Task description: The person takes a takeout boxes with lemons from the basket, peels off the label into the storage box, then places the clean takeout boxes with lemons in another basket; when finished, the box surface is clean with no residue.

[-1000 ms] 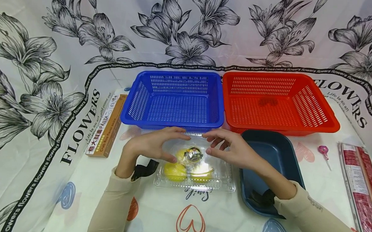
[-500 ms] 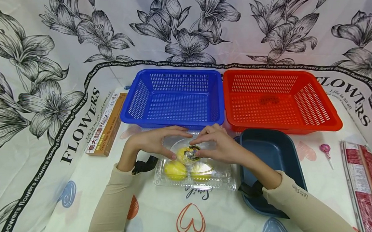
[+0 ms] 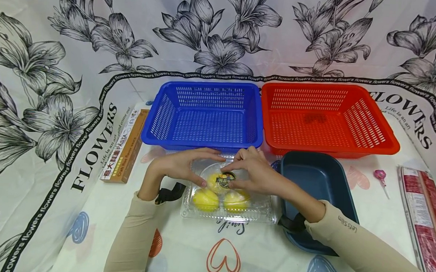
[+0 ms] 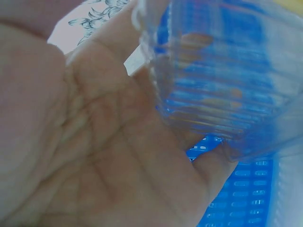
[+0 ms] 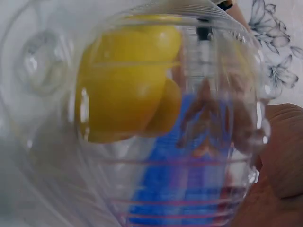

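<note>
Centre-frame, a seemingly unopened clear-plastic clamshell (image 3: 264,205) (round yellow fruits (image 3: 205,200) inside) is spanned by left hand (image 3: 182,165) and right hand (image 3: 255,172), grips unclear.

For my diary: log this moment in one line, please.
left hand: at clear box; right hand: at box; inside: yellow fruits; behind: blue basket

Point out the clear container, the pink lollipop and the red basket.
Clear container (image 3: 259,202): head view, right side of its lid.
Pink lollipop (image 3: 379,174): head view, its candy head.
Red basket (image 3: 304,135): head view, its bare floor.
</note>
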A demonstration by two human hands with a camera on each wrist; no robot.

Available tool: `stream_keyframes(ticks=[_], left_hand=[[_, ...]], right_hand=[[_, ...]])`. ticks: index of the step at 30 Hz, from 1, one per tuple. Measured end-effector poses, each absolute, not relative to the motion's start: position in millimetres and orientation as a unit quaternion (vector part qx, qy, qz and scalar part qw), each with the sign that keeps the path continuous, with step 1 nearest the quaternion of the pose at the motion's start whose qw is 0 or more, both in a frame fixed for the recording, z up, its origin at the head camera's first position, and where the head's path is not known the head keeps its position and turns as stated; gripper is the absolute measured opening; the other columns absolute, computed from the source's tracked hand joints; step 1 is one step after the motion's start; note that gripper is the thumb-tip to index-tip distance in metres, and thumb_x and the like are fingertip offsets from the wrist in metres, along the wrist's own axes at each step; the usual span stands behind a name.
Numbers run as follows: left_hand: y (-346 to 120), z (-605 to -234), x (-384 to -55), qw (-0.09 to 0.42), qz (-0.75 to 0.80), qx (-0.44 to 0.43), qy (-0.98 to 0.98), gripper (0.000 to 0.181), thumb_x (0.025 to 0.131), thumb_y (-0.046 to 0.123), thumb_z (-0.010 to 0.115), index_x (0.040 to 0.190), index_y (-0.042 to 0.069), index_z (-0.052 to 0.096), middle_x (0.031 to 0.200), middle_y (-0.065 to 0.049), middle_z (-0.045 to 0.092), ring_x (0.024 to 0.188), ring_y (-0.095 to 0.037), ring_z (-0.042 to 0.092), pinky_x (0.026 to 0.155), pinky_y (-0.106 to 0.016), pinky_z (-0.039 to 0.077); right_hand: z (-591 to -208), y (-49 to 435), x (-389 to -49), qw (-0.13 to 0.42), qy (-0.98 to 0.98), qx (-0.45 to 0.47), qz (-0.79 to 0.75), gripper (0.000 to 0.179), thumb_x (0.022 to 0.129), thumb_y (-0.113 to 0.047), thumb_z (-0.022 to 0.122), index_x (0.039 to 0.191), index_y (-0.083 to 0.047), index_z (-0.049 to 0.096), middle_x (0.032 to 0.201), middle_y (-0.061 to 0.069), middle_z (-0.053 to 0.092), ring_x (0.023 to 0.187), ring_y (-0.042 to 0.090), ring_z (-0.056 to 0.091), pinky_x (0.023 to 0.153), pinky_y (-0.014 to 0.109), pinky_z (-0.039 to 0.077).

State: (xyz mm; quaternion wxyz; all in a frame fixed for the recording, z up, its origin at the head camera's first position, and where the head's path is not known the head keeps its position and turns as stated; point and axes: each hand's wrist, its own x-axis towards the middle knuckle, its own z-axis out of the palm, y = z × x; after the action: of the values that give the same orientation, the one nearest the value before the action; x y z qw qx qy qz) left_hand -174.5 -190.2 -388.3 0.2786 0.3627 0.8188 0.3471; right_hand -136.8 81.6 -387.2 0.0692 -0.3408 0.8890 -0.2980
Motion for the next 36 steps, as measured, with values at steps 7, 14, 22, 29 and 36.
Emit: stream_keyframes(ticks=[7,14,22,29,36], left_hand=[[-190.0,-387.1,-174.3,0.277,0.346,0.362,0.82,0.078,0.083,0.019,0.084,0.152,0.025,0.049,0.165,-0.006,0.037,0.155,-0.03,0.029,0.123,-0.06,0.028],[-189.3,-386.1,-174.3,0.276,0.345,0.364,0.82,0.078,0.083,0.019,0.084,0.152,0.023,0.049,0.165,-0.006,0.037,0.154,-0.031,0.03,0.123,-0.06,0.029],[-190.9,-386.3,-173.5,0.278,0.34,0.362,0.822,0.077,0.084,0.021,0.084,0.152,0.023,0.049,0.166,-0.008,0.035,0.154,-0.032,0.029,0.123,-0.06,0.028],[-193.2,-387.5,-172.1,0.275,0.342,0.364,0.821,0.077,0.083,0.024,0.085,0.152,0.023,0.049,0.165,-0.008,0.035,0.155,-0.033,0.028,0.123,-0.062,0.027],[-190.7,-387.3,-173.7,0.278,0.343,0.364,0.82,0.077,0.083,0.02,0.085,0.152,0.023,0.049,0.166,-0.004,0.035,0.155,-0.028,0.028,0.124,-0.057,0.027]], right_hand=[[-392.8,79.5,-136.8,0.06,0.877,-0.318,-0.356,0.025,0.083,-0.022,0.084,0.107,-0.03,0.079,0.103,-0.002,0.067,0.104,0.019,0.043,0.09,0.044,0.025],[-397.1,78.5,-135.4,0.035,0.854,-0.315,-0.413,0.016,0.085,-0.013,0.082,0.096,-0.025,0.078,0.1,-0.012,0.076,0.097,0.015,0.047,0.09,0.044,0.023],[-398.7,83.0,-134.8,0.037,0.822,-0.336,-0.458,0.018,0.09,-0.008,0.076,0.103,-0.02,0.079,0.099,-0.009,0.078,0.091,0.016,0.056,0.089,0.041,0.036],[-396.0,93.4,-130.6,0.082,0.792,-0.336,-0.503,0.02,0.093,-0.006,0.072,0.112,-0.013,0.077,0.095,-0.003,0.075,0.086,0.014,0.058,0.079,0.033,0.053],[-388.0,126.8,-127.9,0.079,0.79,-0.281,-0.539,0.019,0.094,-0.008,0.071,0.112,-0.012,0.076,0.087,-0.001,0.067,0.08,0.016,0.061,0.074,0.028,0.054]])
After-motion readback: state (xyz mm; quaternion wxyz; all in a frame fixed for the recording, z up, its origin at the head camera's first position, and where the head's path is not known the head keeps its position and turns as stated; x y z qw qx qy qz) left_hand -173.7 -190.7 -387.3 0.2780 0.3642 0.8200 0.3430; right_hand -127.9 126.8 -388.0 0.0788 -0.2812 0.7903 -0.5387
